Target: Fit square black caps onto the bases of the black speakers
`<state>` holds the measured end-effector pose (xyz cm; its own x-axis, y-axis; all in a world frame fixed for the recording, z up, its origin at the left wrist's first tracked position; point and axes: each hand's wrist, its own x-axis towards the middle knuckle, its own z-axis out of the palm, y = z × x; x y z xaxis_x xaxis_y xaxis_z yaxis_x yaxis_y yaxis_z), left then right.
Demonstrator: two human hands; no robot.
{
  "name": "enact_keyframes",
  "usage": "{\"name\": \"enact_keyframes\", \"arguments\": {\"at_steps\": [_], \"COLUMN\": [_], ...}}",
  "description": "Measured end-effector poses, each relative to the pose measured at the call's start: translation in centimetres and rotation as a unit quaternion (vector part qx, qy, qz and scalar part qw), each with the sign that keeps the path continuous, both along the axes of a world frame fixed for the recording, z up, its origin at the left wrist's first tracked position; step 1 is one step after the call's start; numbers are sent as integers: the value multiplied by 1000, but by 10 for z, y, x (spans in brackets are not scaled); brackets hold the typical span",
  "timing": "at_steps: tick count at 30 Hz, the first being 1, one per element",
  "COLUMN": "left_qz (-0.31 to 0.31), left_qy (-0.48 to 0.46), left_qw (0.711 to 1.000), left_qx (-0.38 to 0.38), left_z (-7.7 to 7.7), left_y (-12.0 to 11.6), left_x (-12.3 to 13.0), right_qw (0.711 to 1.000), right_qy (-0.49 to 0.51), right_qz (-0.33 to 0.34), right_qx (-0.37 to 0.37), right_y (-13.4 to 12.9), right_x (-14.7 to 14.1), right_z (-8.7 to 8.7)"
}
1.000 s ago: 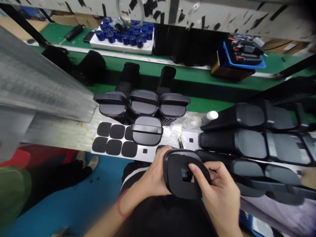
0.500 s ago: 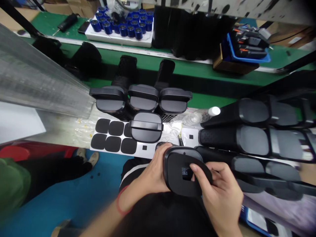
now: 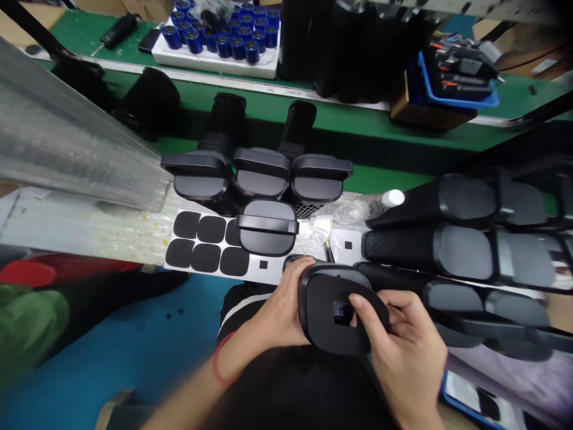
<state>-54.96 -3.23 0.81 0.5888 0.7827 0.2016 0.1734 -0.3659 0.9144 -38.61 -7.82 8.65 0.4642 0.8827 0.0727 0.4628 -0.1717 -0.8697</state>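
My left hand [image 3: 286,307] is wrapped around the side of a black device [image 3: 305,298] with a rounded-square end facing up. A black adhesive pad [image 3: 324,325] with a square cut-out lies partly over that end, and a small printed label shows through the hole. My right hand [image 3: 403,346] pinches the pad's right edge between thumb and fingers, and that edge is lifted off the device. Left of the device is a white backing sheet [image 3: 255,270] bearing several black rounded pads [image 3: 205,258] and a small black square.
Several black devices with handles [image 3: 264,173] stand behind the sheet; more lie on the right [image 3: 461,254]. A clear bottle [image 3: 358,210] lies near them. Blue cylinders [image 3: 224,45] and a blue tray of tools [image 3: 465,89] sit on the green shelf. Another person's leg [image 3: 102,298] shows at left.
The view has shifted slightly. Both hands keep their hold on the device and the pad, with little visible movement. The other person's leg at left has moved.
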Motion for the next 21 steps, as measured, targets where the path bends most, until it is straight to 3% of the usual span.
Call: {"name": "enact_keyframes", "arguments": {"at_steps": [21], "left_qz": [-4], "left_qy": [-3], "left_qw": [1000], "left_qx": [9], "left_z": [-4], "left_y": [0], "left_x": [0], "right_qw": [1000], "right_qy": [7], "right_qz": [6], "right_qx": [9], "right_y": [-2], "right_x": [3], "right_z": [-4]}}
